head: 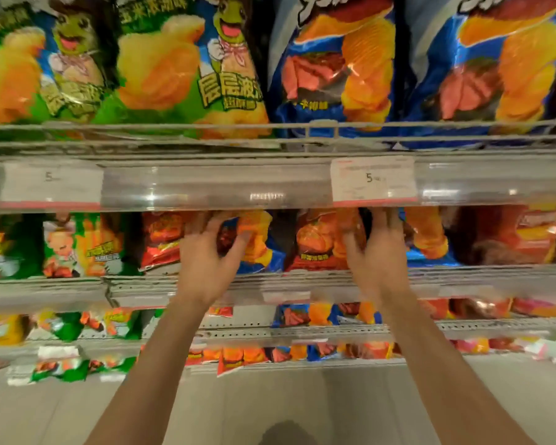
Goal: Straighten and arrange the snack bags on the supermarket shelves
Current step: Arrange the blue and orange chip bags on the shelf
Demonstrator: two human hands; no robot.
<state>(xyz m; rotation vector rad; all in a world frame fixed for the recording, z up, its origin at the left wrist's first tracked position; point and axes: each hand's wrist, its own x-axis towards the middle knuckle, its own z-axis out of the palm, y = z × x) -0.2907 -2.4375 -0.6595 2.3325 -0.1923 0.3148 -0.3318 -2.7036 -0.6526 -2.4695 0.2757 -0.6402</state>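
Note:
Both hands reach into the second shelf (302,277), under the clear price rail. My left hand (206,261) curls its fingers round the left side of a blue chip bag (257,242), thumb on its front. My right hand (379,255) reaches between an orange-red chip bag (321,245) and another blue bag (427,239). Its fingers lie against the orange-red bag's right edge, with the tips hidden under the rail. These bags stand upright and are slightly crumpled.
Green puff bags (161,65) and large blue chip bags (337,65) fill the top shelf behind a wire rail (270,126). A price tag (373,183) sits on the clear rail. Lower shelves hold more small bags. Grey floor lies below.

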